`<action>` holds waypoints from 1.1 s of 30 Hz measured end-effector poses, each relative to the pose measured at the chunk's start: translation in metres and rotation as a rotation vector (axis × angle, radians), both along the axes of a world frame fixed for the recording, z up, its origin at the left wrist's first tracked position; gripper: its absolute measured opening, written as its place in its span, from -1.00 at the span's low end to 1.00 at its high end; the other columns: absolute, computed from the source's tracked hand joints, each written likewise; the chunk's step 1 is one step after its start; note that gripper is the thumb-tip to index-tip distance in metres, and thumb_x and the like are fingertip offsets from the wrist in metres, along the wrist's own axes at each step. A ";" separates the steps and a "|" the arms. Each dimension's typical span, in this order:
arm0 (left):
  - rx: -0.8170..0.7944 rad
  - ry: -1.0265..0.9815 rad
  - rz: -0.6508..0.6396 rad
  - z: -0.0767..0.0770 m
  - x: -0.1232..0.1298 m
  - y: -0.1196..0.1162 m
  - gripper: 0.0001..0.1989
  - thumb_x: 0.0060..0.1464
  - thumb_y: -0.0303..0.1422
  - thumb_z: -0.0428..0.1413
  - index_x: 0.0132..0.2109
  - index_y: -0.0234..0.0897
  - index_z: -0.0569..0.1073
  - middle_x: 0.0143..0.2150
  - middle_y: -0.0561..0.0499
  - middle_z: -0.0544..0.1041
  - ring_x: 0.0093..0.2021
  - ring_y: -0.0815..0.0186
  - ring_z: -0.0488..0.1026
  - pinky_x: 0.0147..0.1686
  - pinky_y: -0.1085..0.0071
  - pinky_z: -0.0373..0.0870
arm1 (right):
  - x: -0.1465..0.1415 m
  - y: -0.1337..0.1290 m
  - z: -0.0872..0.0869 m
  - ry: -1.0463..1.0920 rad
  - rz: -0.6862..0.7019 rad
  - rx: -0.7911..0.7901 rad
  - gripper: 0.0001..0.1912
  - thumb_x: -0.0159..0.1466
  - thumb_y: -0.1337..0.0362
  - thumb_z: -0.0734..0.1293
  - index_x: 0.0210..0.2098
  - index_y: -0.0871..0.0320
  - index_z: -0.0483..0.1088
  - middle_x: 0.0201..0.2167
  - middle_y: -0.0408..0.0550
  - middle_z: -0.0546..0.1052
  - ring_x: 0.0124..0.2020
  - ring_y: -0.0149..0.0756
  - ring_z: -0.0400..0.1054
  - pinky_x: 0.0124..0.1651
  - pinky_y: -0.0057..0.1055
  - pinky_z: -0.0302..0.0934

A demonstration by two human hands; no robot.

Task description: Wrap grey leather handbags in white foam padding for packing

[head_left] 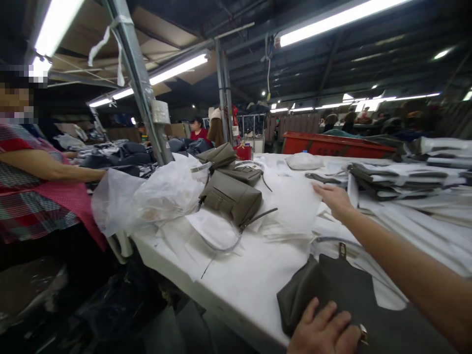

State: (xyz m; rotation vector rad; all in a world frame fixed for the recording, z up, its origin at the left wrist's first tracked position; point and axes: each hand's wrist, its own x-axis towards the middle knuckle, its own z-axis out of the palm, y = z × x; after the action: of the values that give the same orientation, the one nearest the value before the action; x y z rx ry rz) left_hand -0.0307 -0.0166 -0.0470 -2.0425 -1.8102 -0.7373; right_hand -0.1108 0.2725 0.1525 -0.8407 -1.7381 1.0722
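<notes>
At the bottom right lies a dark olive handbag (pixel 344 282) with its flap up and a metal clasp piece. My left hand (pixel 324 329) rests on its front, fingers apart and slightly curled; the thumb is hidden. My right hand (pixel 335 200) reaches across the table, its fingertips closed on the edge of a thin white sheet (pixel 295 196). That sheet lies over other white sheets. Further left, another olive handbag (pixel 230 196) lies on its side with its strap loose. More olive bags (pixel 217 155) are behind it.
Clear plastic bags (pixel 158 191) cover the table's left side, beside a co-worker (pixel 33 182). Stacked olive bags with white wrapping (pixel 398 179) stand at right. A red bin (pixel 332 145) is behind the white table (pixel 236 275). A metal post (pixel 142 83) rises at left.
</notes>
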 end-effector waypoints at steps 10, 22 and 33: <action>-0.079 -0.168 -0.124 0.036 -0.007 -0.021 -0.25 0.20 0.00 0.05 0.41 -0.21 0.09 0.41 0.02 0.21 0.43 0.13 0.08 0.42 0.03 -0.05 | 0.090 -0.028 0.027 0.250 0.028 -0.021 -0.52 0.23 -0.04 0.37 -0.09 0.25 0.53 -0.16 0.10 0.61 -0.25 -0.22 0.49 -0.19 -0.33 0.39; -0.048 -0.219 -0.098 0.047 0.003 -0.021 -0.46 0.17 -0.11 0.16 0.20 -0.29 0.38 0.13 -0.19 0.51 0.22 -0.01 0.37 0.33 -0.06 0.13 | 0.272 -0.139 0.026 -0.968 0.961 0.044 -0.55 0.33 -0.12 0.25 -0.08 0.02 0.60 -0.08 -0.08 0.62 -0.02 -0.07 0.49 0.07 -0.27 0.34; 0.023 -0.109 -0.049 0.035 0.003 -0.023 -0.47 0.20 -0.09 0.12 0.19 -0.34 0.39 0.06 -0.27 0.55 0.08 -0.06 0.50 0.12 0.00 0.40 | 0.239 -0.183 -0.068 -0.990 0.696 0.583 0.06 0.11 -0.31 0.37 0.42 0.08 0.05 0.42 0.31 0.02 0.39 0.37 -0.05 0.31 0.30 -0.07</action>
State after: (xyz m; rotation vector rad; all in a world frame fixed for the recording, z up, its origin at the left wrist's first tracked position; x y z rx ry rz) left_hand -0.0280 -0.0400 -0.0124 -2.0758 -1.8062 -0.8949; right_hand 0.1284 0.0892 0.0848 -0.3716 -3.1250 0.4406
